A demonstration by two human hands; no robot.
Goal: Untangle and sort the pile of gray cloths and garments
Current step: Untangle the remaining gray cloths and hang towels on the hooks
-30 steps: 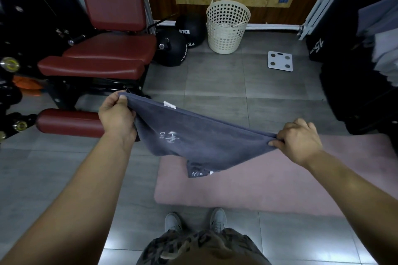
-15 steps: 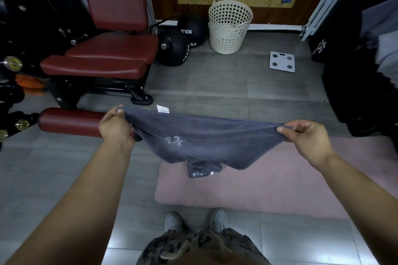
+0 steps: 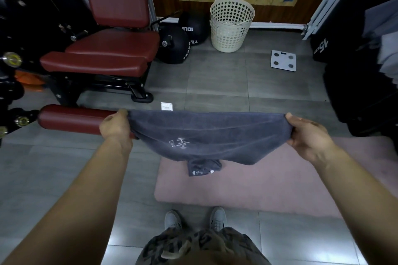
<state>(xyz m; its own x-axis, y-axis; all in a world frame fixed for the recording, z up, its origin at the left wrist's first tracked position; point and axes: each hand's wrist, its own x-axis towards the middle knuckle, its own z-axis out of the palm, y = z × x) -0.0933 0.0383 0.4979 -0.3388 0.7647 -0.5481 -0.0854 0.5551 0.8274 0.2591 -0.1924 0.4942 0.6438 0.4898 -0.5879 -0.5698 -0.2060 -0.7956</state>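
Note:
A dark gray towel with white lettering and a white tag on its far edge hangs stretched between my hands above the floor. My left hand grips its left corner and my right hand grips its right corner, so the top edge runs level. Under the towel, a smaller gray folded cloth with a white print lies on the pink mat. More gray garments hang at the far right edge.
A cream laundry basket stands by the back wall, with black medicine balls to its left. A red padded gym bench fills the left side. A white scale lies on the gray tiles. My shoes stand at the mat's near edge.
My hands have pulled apart and levelled out; the left has dropped and the right has risen. The towel is now spread wider, with a straight top edge.

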